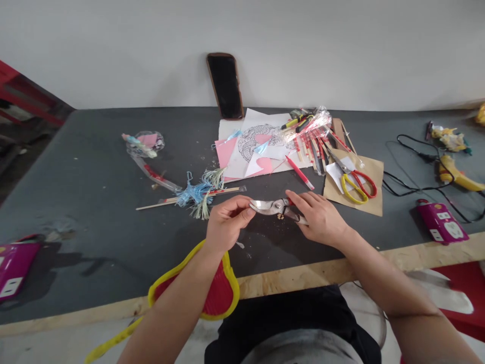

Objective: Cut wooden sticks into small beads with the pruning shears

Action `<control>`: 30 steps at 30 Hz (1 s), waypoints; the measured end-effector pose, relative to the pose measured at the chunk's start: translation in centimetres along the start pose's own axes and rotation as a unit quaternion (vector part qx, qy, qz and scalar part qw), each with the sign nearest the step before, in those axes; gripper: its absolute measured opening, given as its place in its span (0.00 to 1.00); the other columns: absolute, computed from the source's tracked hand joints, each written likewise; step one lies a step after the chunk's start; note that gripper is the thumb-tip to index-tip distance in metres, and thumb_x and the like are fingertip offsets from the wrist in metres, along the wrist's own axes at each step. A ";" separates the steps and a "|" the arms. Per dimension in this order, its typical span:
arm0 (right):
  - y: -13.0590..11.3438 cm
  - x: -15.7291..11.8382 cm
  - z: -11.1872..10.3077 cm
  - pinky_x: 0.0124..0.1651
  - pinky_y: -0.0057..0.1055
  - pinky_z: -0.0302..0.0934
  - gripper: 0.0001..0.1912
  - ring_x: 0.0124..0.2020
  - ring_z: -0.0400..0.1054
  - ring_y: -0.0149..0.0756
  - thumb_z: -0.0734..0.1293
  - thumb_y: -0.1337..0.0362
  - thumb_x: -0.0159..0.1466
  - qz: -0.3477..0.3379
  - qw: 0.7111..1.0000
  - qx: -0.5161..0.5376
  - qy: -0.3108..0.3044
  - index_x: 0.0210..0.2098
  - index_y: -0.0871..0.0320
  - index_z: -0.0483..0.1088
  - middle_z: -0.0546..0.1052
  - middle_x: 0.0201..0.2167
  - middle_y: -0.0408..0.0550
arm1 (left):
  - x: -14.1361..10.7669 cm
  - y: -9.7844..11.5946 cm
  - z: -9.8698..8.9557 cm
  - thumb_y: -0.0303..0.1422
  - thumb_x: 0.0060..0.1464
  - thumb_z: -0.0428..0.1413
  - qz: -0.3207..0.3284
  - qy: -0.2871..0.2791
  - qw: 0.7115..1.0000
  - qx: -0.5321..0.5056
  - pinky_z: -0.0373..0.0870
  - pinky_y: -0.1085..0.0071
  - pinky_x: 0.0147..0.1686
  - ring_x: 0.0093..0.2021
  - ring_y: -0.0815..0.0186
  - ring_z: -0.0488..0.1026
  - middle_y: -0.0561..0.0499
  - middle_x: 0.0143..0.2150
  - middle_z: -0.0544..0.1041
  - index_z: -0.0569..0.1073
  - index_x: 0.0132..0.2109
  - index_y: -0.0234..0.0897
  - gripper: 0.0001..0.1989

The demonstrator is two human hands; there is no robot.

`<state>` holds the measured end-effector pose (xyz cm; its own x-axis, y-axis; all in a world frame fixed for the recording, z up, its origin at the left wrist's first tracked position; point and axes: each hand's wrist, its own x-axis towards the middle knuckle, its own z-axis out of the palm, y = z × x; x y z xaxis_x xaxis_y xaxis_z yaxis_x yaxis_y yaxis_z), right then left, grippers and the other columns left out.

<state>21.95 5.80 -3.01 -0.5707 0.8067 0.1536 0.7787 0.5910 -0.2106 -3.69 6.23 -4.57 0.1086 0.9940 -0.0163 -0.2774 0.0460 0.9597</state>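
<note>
My right hand is closed around the handles of a pair of pruning shears, whose blades point left above the table. At the blade tips, my left hand pinches with thumb and forefinger; whatever is between those fingers is too small or hidden to make out. Blue and pale green tassels lie just left of my left hand, over thin wooden sticks. Beneath my left forearm, a red piece with a fuzzy yellow border hangs over the table's front edge.
Behind my hands lie papers with a dragon drawing, a pink marker, bundled wrapped chopsticks and scissors. A phone leans on the wall. At right are a glue gun, black cable and purple power strip.
</note>
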 end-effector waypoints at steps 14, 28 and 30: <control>0.0 -0.4 0.0 0.46 0.38 0.66 0.33 0.42 0.72 0.45 0.62 0.70 0.61 0.003 1.000 0.007 0.009 0.66 0.63 0.62 0.78 0.42 0.55 | 0.1 1.1 0.9 0.41 0.41 0.73 -0.065 -0.022 0.995 -0.067 0.48 0.77 0.15 0.16 0.78 0.54 0.56 0.20 0.66 0.80 0.29 0.32 0.17; 0.2 0.0 0.1 0.49 0.41 0.64 0.33 0.47 0.72 0.48 0.63 0.69 0.62 0.015 1.000 -0.008 0.010 0.68 0.61 0.60 0.77 0.48 0.57 | -0.1 -0.5 -0.4 0.40 0.53 0.68 0.018 -0.036 0.999 0.001 0.54 0.75 0.20 0.21 0.76 0.60 0.49 0.33 0.75 0.82 0.36 0.35 0.11; 0.3 0.0 0.1 0.49 0.43 0.65 0.37 0.48 0.71 0.50 0.63 0.70 0.60 0.008 1.000 -0.006 -0.002 0.69 0.63 0.58 0.76 0.50 0.58 | -0.1 -0.6 -0.5 0.39 0.56 0.66 0.022 -0.045 0.999 0.010 0.53 0.74 0.20 0.21 0.76 0.59 0.50 0.29 0.73 0.83 0.38 0.35 0.11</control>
<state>22.16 5.96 -3.16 -0.5590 0.8161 0.1467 0.7908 0.5780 -0.2014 -4.05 6.13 -5.27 0.1818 0.9821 0.0502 -0.2650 -0.0002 0.9642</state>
